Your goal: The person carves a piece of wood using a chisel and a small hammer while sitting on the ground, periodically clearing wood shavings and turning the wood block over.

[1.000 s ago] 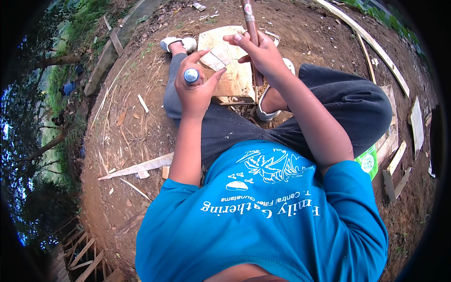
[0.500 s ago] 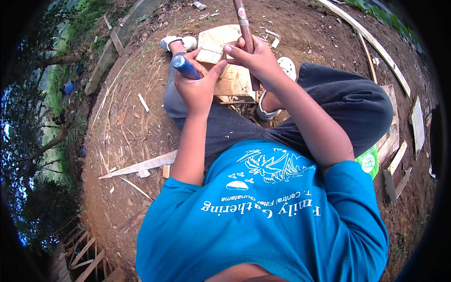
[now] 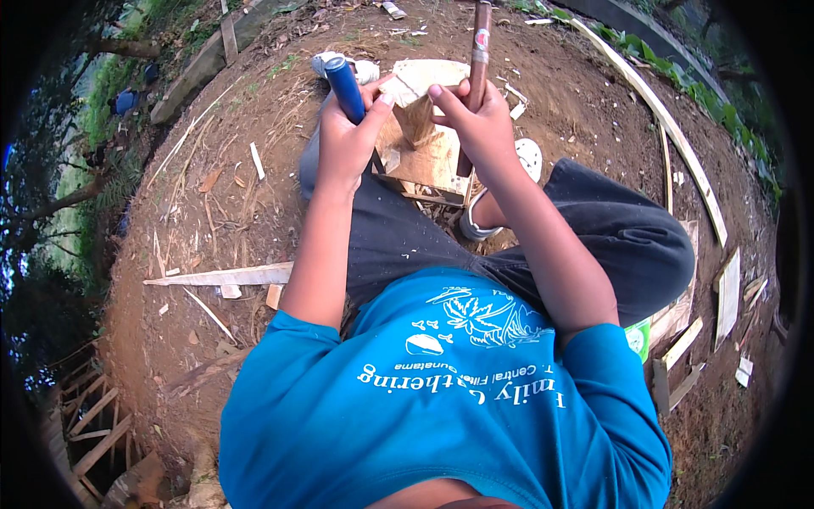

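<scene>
— What's nearest you?

— Your own blue shirt and dark trousers, knees bent, as you sit on bare earth.

— And your hands?

— Your left hand is clenched around a blue-handled tool, the handle sticking up out of your fist. Your right hand grips a brown wooden handle that rises nearly upright; what's at its lower end is hidden behind the fingers, so I can't tell what tool it is.

— Where's the piece you're working?

— The pale wooden block sits between both hands, just past your knees, touching your fingers, with a white shoe at its right side.

— Farther out?

— A split wood strip lies on the dirt to your left, offcut boards to your right, and a long curved plank runs along the far right edge.
</scene>
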### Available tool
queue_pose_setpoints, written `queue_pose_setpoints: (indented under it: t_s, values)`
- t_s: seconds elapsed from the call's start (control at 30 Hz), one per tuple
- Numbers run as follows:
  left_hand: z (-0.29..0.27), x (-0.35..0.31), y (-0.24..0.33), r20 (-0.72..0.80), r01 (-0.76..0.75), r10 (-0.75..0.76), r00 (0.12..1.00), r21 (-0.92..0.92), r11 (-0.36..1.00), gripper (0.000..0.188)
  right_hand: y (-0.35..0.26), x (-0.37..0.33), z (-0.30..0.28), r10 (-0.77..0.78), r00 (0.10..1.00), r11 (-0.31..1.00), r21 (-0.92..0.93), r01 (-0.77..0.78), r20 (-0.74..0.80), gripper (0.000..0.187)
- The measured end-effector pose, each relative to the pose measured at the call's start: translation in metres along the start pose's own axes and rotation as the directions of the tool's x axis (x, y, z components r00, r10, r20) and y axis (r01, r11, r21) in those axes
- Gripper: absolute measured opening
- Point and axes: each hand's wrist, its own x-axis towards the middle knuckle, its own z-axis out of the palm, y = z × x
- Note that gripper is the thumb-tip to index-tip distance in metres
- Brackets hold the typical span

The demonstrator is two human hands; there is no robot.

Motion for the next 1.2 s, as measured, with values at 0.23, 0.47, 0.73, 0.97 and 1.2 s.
queue_pose_setpoints:
  t_s: [0.23, 0.47, 0.73, 0.97, 1.2]
  values:
    - [-0.007, 0.010, -0.004, 0.009, 0.031, -0.031, 0.999, -0.004, 1.000, 0.029, 0.003, -0.001, -0.007, 0.028, 0.996, 0.999, 0.043, -0.031, 0.089, 0.031]
    - [-0.010, 0.018, -0.005, -0.028, 0.022, -0.021, 0.999, 0.018, 1.000, 0.024, 0.014, 0.009, -0.010, 0.047, 0.996, 0.999, 0.003, -0.047, 0.076, 0.027]
    - [-0.013, 0.036, 0.068, -0.177, -0.249, 0.223, 0.959, -0.145, 0.957, 0.035, 0.009, 0.011, -0.008, 0.090, 0.991, 0.996, 0.019, -0.092, 0.098, 0.024]
    - [0.034, 0.067, 0.105, 0.086, -0.326, 0.456, 0.886, -0.583, 0.744, 0.023, 0.013, 0.012, -0.011, 0.083, 0.991, 0.996, 0.022, -0.086, 0.103, 0.024]
    - [0.063, 0.078, 0.096, -0.024, -0.406, 0.411, 0.911, -0.220, 0.887, 0.020, 0.014, 0.013, -0.013, 0.108, 0.990, 0.990, -0.106, -0.097, 0.096, 0.023]
